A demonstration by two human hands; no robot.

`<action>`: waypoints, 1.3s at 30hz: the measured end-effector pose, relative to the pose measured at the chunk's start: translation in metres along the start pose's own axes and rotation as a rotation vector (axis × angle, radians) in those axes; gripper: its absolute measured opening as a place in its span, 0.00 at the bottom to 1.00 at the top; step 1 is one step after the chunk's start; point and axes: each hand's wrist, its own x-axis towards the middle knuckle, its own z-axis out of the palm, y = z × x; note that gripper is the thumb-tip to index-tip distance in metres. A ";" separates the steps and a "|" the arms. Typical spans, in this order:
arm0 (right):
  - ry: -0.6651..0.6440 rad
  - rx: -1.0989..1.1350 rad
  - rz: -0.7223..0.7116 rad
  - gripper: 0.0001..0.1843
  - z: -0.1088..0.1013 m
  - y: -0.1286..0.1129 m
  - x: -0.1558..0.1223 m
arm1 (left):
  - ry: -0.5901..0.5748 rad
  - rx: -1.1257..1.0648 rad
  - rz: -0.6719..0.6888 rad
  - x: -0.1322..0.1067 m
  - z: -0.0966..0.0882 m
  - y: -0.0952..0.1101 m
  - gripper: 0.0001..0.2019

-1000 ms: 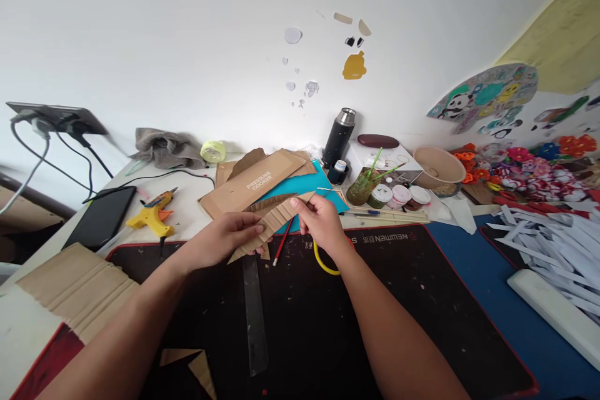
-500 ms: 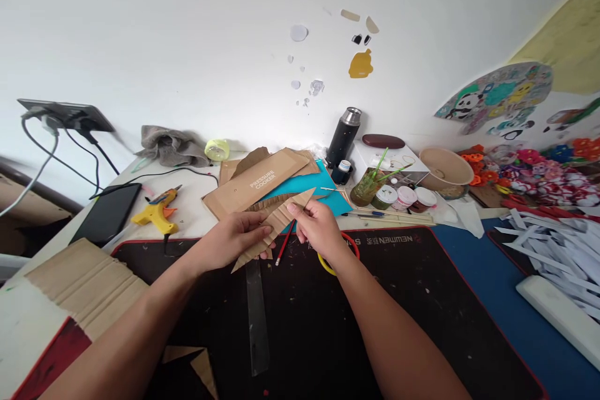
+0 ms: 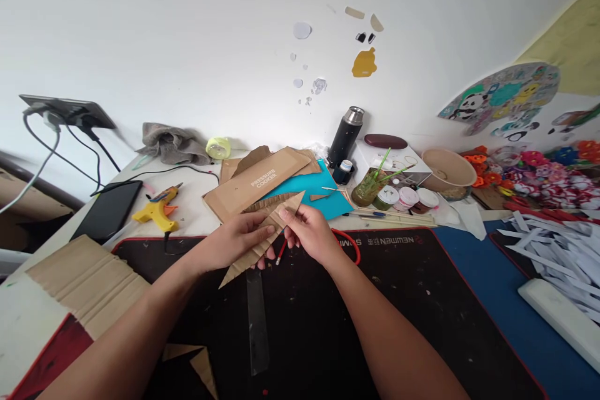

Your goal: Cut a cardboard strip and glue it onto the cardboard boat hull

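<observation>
A narrow, pointed piece of corrugated cardboard [image 3: 240,267] is held slantwise over the dark mat, its tips at lower left and upper right. My left hand [image 3: 237,239] grips its middle, thumb on top and fingers underneath. With thumb on top, my right hand [image 3: 307,231] pinches it nearer the upper tip. Under my hands a red pencil [image 3: 281,253] shows its eraser end. A clear ruler [image 3: 257,325] lies on the mat just below. The red handle [image 3: 354,247] of what may be scissors is partly hidden behind my right wrist.
A yellow glue gun [image 3: 162,211] lies at left, near a cardboard sheet [image 3: 89,281]. Behind my hands are a cardboard stack [image 3: 255,181] and a blue sheet [image 3: 300,187]. A black flask [image 3: 345,134], brush jar [image 3: 368,187] and paint pots [image 3: 405,198] stand at the back right.
Both hands have shifted slightly left, bringing the cardboard piece a little down and left. My right hand has moved closer to my left. The view has shifted slightly.
</observation>
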 end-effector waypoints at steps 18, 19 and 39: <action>0.245 -0.384 -0.183 0.24 0.000 0.009 0.001 | 0.006 -0.105 -0.142 0.003 -0.004 -0.010 0.25; 0.228 -0.345 -0.173 0.23 0.000 0.009 0.002 | 0.006 -0.099 -0.136 0.004 -0.004 -0.011 0.25; 0.314 0.138 -0.021 0.32 -0.018 0.005 0.011 | -0.053 0.017 -0.104 -0.004 -0.016 0.002 0.24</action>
